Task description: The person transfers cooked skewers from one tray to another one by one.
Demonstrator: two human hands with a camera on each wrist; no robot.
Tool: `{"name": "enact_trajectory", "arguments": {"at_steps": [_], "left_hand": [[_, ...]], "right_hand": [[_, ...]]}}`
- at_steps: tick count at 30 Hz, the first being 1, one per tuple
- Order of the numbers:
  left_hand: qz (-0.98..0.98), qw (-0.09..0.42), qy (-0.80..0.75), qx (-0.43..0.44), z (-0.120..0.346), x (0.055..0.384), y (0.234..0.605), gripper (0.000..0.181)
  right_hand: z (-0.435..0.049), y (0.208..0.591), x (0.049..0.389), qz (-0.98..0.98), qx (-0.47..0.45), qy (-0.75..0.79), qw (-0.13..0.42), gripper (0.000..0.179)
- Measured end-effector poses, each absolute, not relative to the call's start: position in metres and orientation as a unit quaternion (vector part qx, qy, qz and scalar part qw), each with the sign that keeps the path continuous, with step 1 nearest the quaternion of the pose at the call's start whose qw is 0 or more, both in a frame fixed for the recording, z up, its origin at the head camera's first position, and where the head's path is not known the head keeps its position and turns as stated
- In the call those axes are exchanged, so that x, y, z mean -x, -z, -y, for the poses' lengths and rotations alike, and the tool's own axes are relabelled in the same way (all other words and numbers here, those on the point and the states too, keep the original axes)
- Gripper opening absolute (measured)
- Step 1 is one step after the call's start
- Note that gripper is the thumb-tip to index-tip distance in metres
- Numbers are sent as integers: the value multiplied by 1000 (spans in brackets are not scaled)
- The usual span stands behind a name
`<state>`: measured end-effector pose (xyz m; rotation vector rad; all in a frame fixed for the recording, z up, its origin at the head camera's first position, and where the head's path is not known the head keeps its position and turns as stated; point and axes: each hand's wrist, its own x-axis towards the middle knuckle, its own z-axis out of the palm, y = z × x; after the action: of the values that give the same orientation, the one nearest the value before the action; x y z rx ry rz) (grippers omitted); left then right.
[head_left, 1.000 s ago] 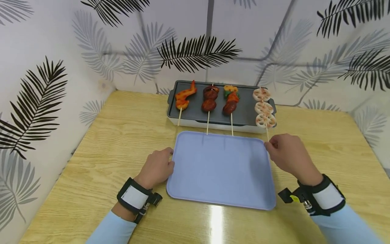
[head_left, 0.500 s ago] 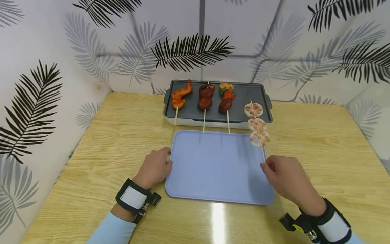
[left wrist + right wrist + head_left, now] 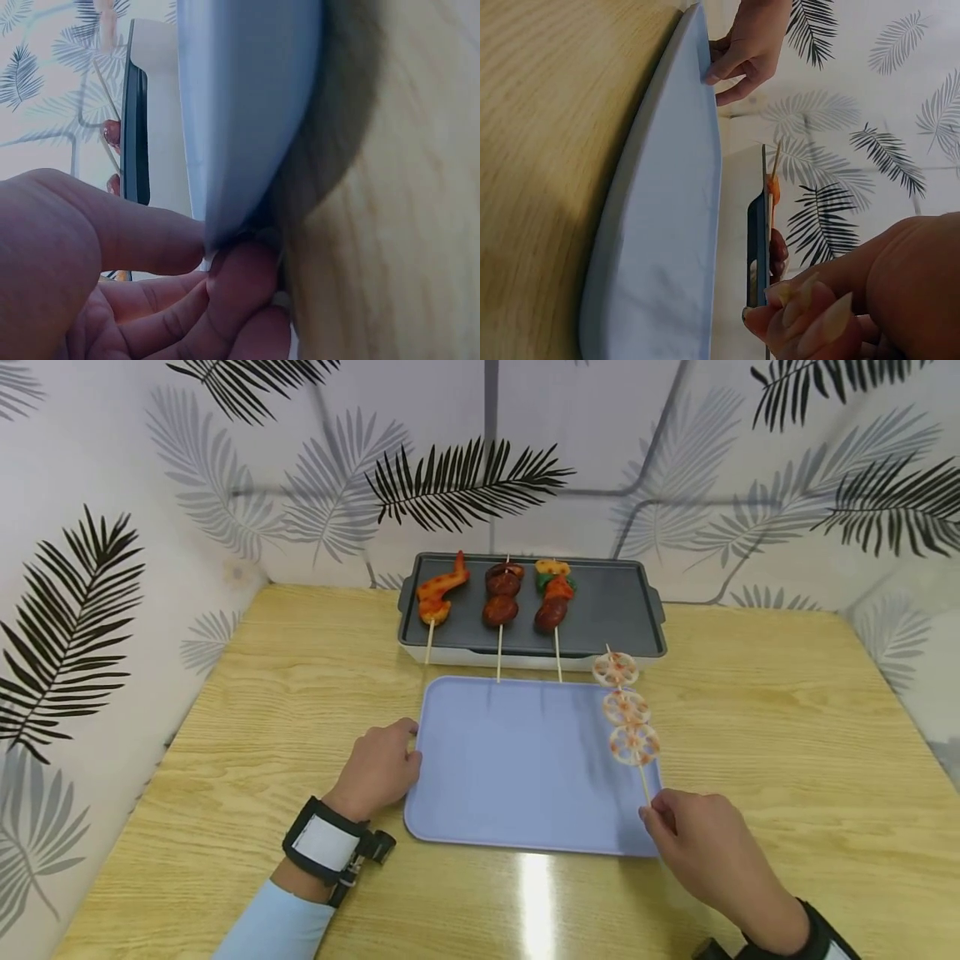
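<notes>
My right hand [image 3: 701,843] pinches the bare stick end of a lotus root skewer [image 3: 627,708] between thumb and fingers. Three pale, red-specked lotus slices are threaded on it, slanting over the right part of a blue rectangular tray [image 3: 525,760]. At the tray's left edge my left hand [image 3: 378,768] grips the rim. The left wrist view has the thumb [image 3: 150,236] over the rim and a fingertip [image 3: 244,277] under it. Behind the tray stands a dark griddle [image 3: 607,602] with a white base. In the right wrist view the right hand's fingers [image 3: 810,319] are bunched together.
On the griddle lie a chicken wing skewer [image 3: 442,593], a skewer of brown round pieces [image 3: 501,597] and a mixed vegetable skewer [image 3: 553,597]. Their sticks point toward the tray. A leaf-patterned wall covering [image 3: 300,460] rises behind the wooden table [image 3: 765,710].
My right hand has lifted the lotus root skewer off the griddle's right end and drawn it toward me, over the tray. The left hand keeps its grip on the tray's rim.
</notes>
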<state>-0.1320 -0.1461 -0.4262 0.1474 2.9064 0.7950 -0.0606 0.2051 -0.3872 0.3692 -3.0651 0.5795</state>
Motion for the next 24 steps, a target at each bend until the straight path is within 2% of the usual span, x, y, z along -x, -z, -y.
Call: {"name": "enact_trajectory", "arguments": {"at_steps": [7, 15, 24], "left_hand": [[-961, 74, -263, -42, 145, 131, 424, 39], [-961, 76, -260, -45, 144, 132, 424, 40], [-962, 73, -261, -47, 145, 132, 425, 40]], "right_hand": [[-206, 405, 53, 973, -112, -201, -16, 28], [-207, 412, 49, 974, -66, -201, -80, 23], [-206, 416, 51, 976, -53, -195, -83, 20]]}}
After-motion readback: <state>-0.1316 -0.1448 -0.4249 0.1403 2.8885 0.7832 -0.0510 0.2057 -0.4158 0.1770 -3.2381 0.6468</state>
